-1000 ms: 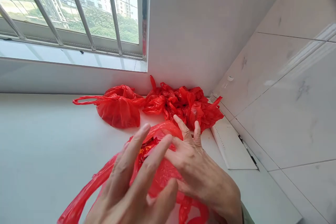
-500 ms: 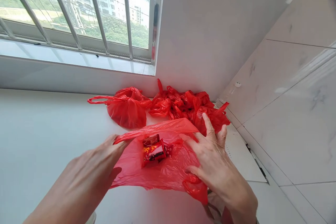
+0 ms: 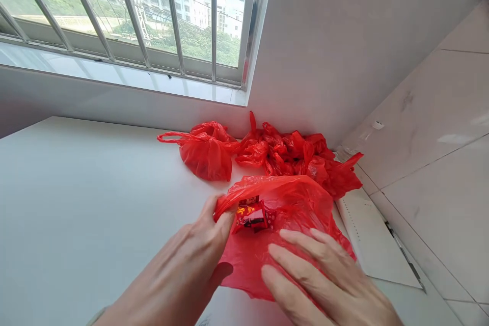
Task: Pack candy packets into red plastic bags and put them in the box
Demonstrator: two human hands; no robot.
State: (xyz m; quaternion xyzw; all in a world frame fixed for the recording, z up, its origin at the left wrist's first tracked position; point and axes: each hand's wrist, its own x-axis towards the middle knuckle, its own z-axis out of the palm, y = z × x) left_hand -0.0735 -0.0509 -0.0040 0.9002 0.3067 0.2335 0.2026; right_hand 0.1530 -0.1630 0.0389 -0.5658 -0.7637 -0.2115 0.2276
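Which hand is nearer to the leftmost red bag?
Left. The left hand, gripping the open bag's rim, is just in front of the leftmost red bag; the right hand is farther away, toward the camera and to the right.

right hand point(image 3: 332, 285) cut off below, window point(image 3: 156, 15) cropped

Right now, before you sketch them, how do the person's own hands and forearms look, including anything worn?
The left hand and right hand are both bare: no gloves, and no rings that I can make out. The left forearm is uncovered down to a greyish-green sliver at the picture's lower edge, perhaps a cuff. No right sleeve shows.
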